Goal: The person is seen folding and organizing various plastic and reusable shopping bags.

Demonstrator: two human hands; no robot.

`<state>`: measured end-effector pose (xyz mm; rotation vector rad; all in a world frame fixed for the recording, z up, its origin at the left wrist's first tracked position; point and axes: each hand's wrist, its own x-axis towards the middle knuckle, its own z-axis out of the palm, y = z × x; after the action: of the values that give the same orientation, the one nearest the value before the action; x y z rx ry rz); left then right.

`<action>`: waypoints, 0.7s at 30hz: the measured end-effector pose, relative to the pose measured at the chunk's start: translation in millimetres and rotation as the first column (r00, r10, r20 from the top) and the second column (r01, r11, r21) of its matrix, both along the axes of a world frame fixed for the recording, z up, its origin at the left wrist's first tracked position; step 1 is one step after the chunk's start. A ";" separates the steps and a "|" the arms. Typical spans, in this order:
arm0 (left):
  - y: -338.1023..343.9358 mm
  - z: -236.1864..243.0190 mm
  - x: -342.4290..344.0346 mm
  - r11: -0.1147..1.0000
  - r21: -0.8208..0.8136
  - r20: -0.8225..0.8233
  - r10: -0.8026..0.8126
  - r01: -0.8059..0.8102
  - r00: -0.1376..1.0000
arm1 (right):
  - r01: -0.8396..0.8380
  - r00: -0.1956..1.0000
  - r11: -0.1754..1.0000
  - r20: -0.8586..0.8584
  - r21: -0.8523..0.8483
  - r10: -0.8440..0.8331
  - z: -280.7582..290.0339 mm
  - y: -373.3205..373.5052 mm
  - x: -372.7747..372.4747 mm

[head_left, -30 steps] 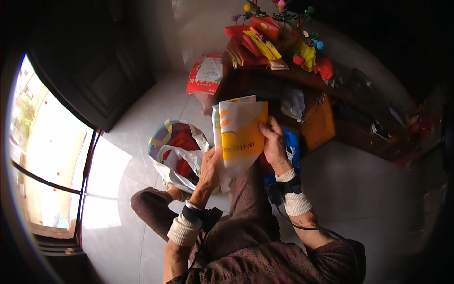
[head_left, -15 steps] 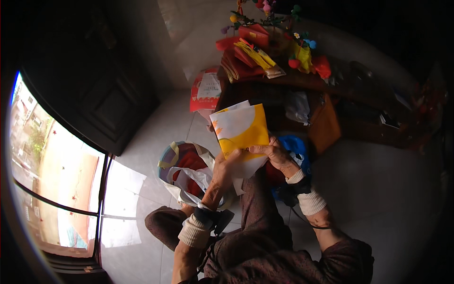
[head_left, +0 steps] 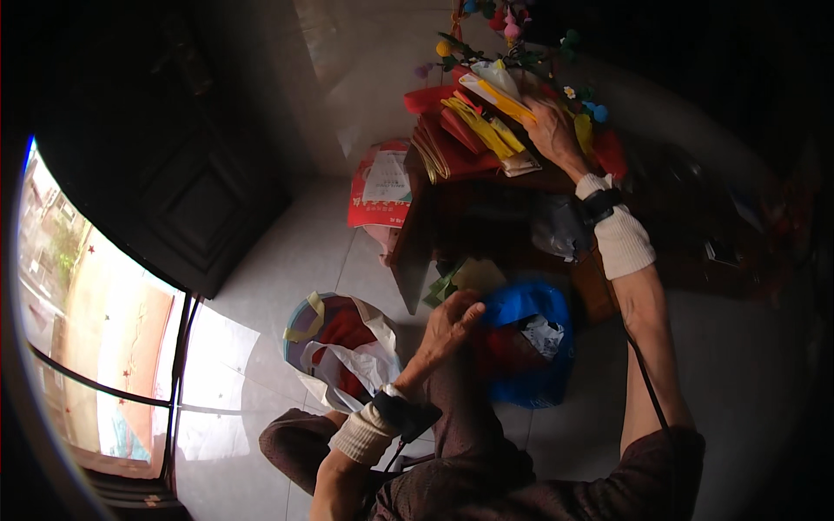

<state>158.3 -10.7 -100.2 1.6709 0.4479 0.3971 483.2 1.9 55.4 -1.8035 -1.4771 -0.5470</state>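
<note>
My right hand (head_left: 552,132) reaches far forward over the low wooden cabinet, its fingers closed on the edge of a folded yellow-and-white bag (head_left: 497,95). Just beneath it lies a pile of flat red bags (head_left: 439,143) and folded yellow bags (head_left: 485,128). My left hand (head_left: 452,328) hovers above my lap with nothing in it, thumb and fingers slightly apart. It is between a light cloth-like bag (head_left: 369,369) holding red and white material and a blue plastic bag (head_left: 530,378) with crumpled silvery wrapping inside.
Artificial branches with colourful pompoms (head_left: 512,30) stand behind the pile. A red printed bag (head_left: 380,187) leans at the cabinet's left side. Something green (head_left: 465,278) lies before the cabinet's open shelf. A dark door (head_left: 213,200) stands at the left beside a bright doorway.
My right hand has carried the folded yellow-and-white bag from above my lap forward to the pile on the cabinet. The left hand has let go of it and stays near my lap.
</note>
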 end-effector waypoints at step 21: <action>-2.6 -74.2 -15.1 0.923 0.383 -0.051 -0.021 0.039 0.998 | 0.019 0.998 0.987 -0.057 -0.163 -0.029 -123.6 119.5 108.0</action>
<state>143.2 -13.3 -174.4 2.0698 0.3941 0.4454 591.2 121.4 -68.3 -1.9476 -1.4981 -0.3908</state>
